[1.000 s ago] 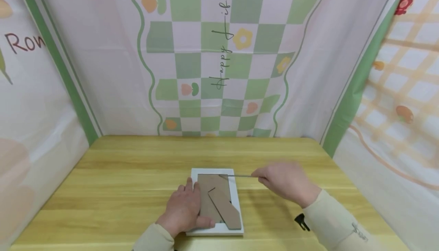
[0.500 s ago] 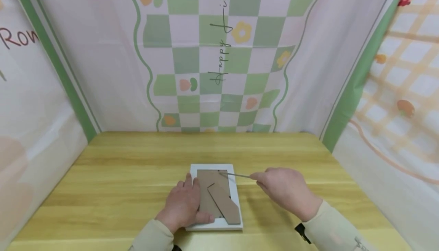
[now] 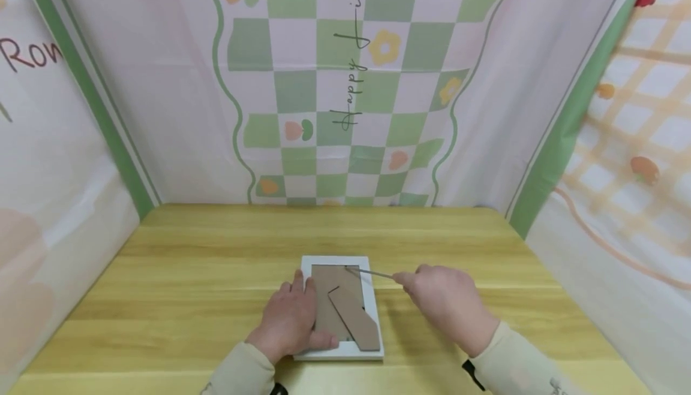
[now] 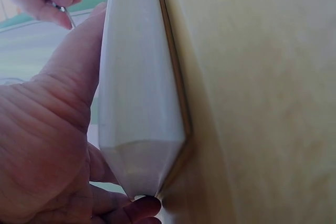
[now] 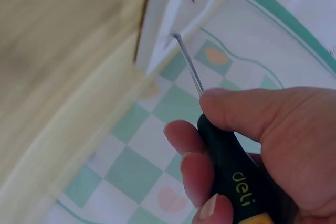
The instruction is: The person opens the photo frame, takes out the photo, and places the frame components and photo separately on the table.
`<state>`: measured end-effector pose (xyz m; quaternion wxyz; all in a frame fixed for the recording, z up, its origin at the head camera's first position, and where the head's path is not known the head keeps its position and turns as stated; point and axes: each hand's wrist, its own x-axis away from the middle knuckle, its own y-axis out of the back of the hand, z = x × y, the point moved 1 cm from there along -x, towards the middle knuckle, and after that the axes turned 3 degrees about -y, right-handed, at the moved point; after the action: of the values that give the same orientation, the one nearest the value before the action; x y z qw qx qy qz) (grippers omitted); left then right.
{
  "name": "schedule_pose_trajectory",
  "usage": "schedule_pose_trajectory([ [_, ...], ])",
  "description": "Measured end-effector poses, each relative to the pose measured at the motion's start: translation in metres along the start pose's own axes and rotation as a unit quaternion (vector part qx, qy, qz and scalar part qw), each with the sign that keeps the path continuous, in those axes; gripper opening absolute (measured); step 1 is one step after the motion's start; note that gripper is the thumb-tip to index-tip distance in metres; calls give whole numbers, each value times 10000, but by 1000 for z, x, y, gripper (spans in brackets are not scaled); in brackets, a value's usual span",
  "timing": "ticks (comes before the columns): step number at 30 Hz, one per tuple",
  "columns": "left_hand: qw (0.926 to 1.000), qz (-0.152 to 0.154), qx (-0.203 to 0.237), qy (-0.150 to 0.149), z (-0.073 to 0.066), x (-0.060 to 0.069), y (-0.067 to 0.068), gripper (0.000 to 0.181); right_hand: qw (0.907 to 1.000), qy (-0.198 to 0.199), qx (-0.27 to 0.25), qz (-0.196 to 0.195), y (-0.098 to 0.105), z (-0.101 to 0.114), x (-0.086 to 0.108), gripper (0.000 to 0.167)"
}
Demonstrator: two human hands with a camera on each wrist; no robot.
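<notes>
On the worktop [image 3: 189, 275], picture frame [image 3: 369, 299] lies back up, brown backing board [image 3: 326, 278] and stand [image 3: 354, 320] inside white rim. Left hand [image 3: 288, 320] spread over frame's left side, thumb at near edge. Right hand [image 3: 448, 302] wraps screwdriver [image 5: 231, 163], shaft angled to board's far end; tip contact unclear. Handle butt cut off in right wrist view.
</notes>
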<state>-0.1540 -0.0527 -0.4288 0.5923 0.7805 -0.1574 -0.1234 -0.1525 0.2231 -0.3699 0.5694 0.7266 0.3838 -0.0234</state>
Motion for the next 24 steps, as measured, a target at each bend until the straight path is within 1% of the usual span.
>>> schedule_pose_trajectory([
  [3, 10000, -12, -19, -6, -1, 0, 0, 128, 9998, 49, 2, -176, -4, 5, 7, 23],
  [7, 10000, -25, -31, -12, -2, 0, 1, 128, 9998, 17, -55, -194, -10, 12, 17, 28],
  [9, 10000, -12, -34, -7, -2, 1, 2, 128, 9996, -11, -70, -284, -13, 15, 21, 29],
  [12, 10000, -33, -83, -19, -2, 1, 2, 127, 9988, -13, -89, -474, -15, 16, 22, 29],
  [14, 9999, -37, -93, -17, -2, 1, 2, 127, 9989, 7, -110, -459, -14, 16, 20, 31],
  [15, 9999, -56, -100, -26, -1, 1, 2, 127, 9992, 8, -107, -390, -13, 15, 18, 32],
  [17, 9999, -98, -106, -47, -1, 1, 2, 127, 9999, -66, -67, -82, -9, 12, 12, 29],
  [19, 9999, -121, -93, -67, -1, 1, 1, 127, 9991, -191, -75, 367, -3, 9, 4, 24],
  [22, 9998, -134, -99, -95, -1, 1, 0, 126, 9930, -417, -223, 1082, 6, 2, -10, 16],
  [24, 9998, -128, -111, -104, -1, 2, 1, 126, 9869, -487, -472, 1467, 11, -2, -19, 19],
])
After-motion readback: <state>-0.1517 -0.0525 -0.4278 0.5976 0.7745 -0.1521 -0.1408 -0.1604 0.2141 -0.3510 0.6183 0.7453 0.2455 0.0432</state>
